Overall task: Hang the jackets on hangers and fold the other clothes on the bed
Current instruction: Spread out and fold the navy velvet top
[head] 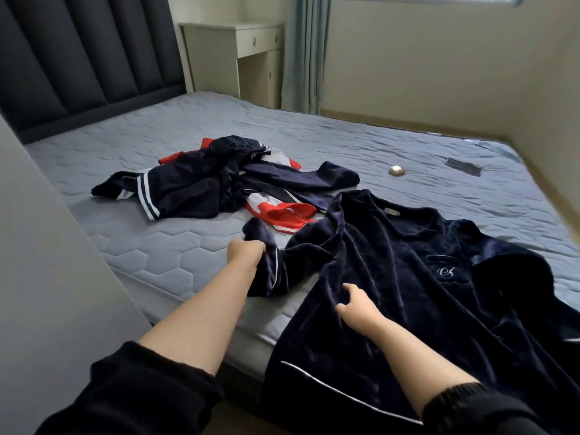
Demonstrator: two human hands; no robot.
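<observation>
A navy velvet top (423, 277) lies spread on the bed (157, 255) at 3 o'clock, its hem hanging over the near edge. The left hand (246, 252) grips its bunched sleeve (266, 274) at 9 o'clock — the right hand (354, 309) pinches a fold of its front. A navy-and-red clothes pile (226, 180) sits at 11 o'clock.

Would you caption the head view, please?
Left hand and right hand grip a navy velvet top on the bed.
</observation>
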